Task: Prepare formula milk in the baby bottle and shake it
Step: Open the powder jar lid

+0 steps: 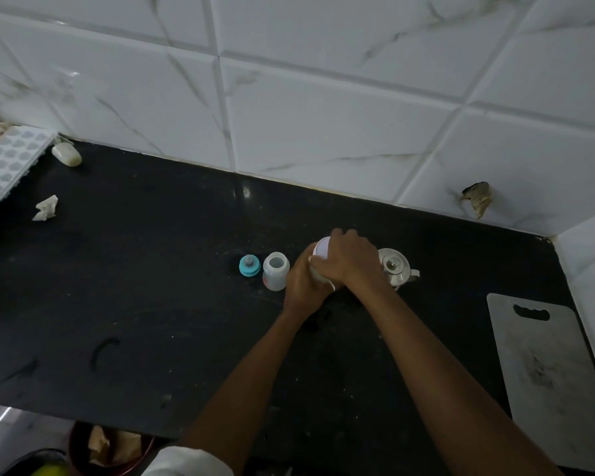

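Fingers of right hand (349, 261) curled over lid of one white can (322, 250); fingers of left hand (303, 283) wrapped round its side. One open bottle (275, 271) stood just left of can on counter (152, 286). One teal teat cap (249, 265) laid beside bottle. One steel kettle (395, 267) seen just right of can. One board (547, 365) laid at right edge.
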`<move>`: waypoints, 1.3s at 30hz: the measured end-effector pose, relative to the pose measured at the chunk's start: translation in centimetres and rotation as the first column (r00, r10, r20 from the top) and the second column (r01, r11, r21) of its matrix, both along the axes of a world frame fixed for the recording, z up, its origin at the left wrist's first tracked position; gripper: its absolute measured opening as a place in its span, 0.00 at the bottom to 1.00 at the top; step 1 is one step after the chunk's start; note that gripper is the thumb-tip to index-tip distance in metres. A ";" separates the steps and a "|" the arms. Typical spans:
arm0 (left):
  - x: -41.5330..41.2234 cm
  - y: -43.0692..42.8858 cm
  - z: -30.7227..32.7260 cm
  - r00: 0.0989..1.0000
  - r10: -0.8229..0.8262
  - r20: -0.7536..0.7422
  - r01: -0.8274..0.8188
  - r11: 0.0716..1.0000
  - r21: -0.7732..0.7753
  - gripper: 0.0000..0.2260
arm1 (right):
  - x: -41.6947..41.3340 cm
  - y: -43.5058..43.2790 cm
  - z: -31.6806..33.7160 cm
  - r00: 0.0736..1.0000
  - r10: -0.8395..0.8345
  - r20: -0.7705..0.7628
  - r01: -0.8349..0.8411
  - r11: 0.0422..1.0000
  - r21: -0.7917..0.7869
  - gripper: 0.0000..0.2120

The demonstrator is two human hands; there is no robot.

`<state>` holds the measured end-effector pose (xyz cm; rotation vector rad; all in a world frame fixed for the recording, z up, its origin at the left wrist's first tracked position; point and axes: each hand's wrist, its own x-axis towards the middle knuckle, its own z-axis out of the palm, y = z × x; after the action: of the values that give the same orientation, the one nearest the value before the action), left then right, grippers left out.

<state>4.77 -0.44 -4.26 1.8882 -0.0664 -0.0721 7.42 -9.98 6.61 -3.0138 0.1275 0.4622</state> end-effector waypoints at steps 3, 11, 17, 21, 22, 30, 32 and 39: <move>-0.1 0.0 0.2 1.000 0.006 0.019 -0.005 0.998 -0.065 0.32 | 0.1 -0.5 0.5 0.996 0.078 -0.045 -0.076 0.997 0.030 0.36; 0.0 0.1 -0.4 1.000 -0.021 -0.019 0.022 0.999 0.029 0.35 | -0.3 -1.3 1.6 0.990 0.129 -0.061 -0.122 0.987 0.108 0.35; 0.6 -0.2 -0.2 1.000 -0.012 -0.012 0.013 0.993 0.116 0.31 | -1.8 -2.1 1.8 0.998 0.057 -0.014 -0.054 0.987 0.151 0.38; 0.1 0.0 0.0 1.000 -0.009 -0.015 0.010 0.999 0.051 0.30 | -3.9 -3.1 1.6 0.999 -0.042 0.031 0.034 0.977 0.212 0.38; 0.0 0.0 0.0 1.000 -0.010 -0.005 0.011 0.999 0.032 0.29 | -4.6 -3.3 1.5 0.996 -0.070 0.046 0.058 0.972 0.227 0.39; -0.1 -0.1 0.3 1.000 0.002 0.015 -0.002 1.000 0.017 0.33 | -12.5 -4.2 -2.3 0.932 -0.356 0.074 0.311 0.886 0.345 0.40; -0.1 -0.1 0.5 1.000 0.004 0.011 -0.004 1.000 0.026 0.33 | -14.1 -4.2 -4.0 0.927 -0.374 -0.019 0.361 0.880 0.308 0.41; -0.2 -0.1 0.9 1.000 -0.005 0.000 0.005 0.999 0.031 0.34 | -17.0 -4.2 -7.6 0.932 -0.348 -0.103 0.361 0.915 0.179 0.41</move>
<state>4.57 -0.56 -3.33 1.9194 -0.0708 -0.0766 -9.54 -14.14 -1.04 -2.6975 0.5873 0.5066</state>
